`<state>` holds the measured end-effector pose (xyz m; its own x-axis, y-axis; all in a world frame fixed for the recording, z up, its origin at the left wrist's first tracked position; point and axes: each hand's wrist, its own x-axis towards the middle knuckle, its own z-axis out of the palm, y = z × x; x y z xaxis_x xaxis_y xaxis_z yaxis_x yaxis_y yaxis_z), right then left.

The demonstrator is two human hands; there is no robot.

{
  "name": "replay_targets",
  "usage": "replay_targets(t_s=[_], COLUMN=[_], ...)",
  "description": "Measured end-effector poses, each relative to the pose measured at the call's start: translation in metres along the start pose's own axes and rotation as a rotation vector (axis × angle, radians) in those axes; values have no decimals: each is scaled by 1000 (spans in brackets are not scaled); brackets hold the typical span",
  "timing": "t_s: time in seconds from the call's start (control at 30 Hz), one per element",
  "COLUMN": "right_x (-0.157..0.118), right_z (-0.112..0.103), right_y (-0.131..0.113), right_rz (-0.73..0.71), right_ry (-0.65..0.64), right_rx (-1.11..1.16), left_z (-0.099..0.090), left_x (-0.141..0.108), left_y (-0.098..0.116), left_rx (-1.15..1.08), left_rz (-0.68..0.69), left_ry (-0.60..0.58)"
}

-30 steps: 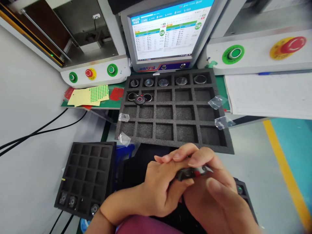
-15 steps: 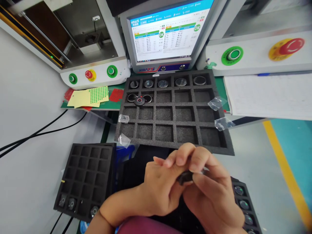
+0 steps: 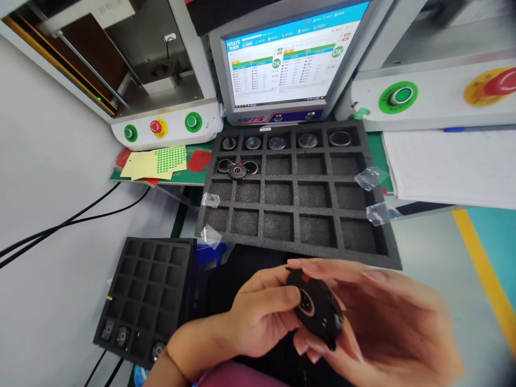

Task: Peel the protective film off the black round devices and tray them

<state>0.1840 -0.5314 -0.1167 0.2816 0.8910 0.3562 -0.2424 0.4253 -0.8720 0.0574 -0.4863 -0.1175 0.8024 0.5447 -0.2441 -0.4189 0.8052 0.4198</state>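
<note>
A round black device (image 3: 318,309), shaped like a watch body, shows its back with a ringed centre and small metal dots. My left hand (image 3: 262,312) grips its left edge, the thumb lying on the back. Around its right side and top curl the fingers of my right hand (image 3: 387,317), which touch it too. Above both hands lies a black foam tray (image 3: 296,209) with round watch-like pieces (image 3: 277,143) in its top row. A similar device (image 3: 237,171) rests across two pieces in the second row.
A smaller foam tray (image 3: 147,290) with a few pieces sits at lower left. Behind are a monitor (image 3: 282,70), machine panels with buttons (image 3: 193,122), yellow sticker sheets (image 3: 153,163) and red sheets. Papers (image 3: 451,164) lie at right. Clear tape hangs on the large tray's edges.
The device, mostly hidden in my fingers before, now shows its back. My right hand has moved right and opened wider around it. The view has shifted slightly.
</note>
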Motion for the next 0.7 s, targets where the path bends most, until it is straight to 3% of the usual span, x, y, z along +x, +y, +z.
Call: replay_targets(t_s=[0.2,0.37,0.57,0.7], right_x=[-2,2,-1,6], right_z=[-7,-6,-7,-3], right_y=[9,11,16,22], right_rz=[-10,74,74,64], right_ry=[-89,-114,-100,-105], right_rx=[-23,44,60,76], left_z=[-5,-15,-20,-27], left_x=[4,2,6,9], left_y=[-7,-11,-2,1], left_rx=[17,-9,25,-19], left_rz=[30,53,-41,-7], left_ry=[3,-15,70,36])
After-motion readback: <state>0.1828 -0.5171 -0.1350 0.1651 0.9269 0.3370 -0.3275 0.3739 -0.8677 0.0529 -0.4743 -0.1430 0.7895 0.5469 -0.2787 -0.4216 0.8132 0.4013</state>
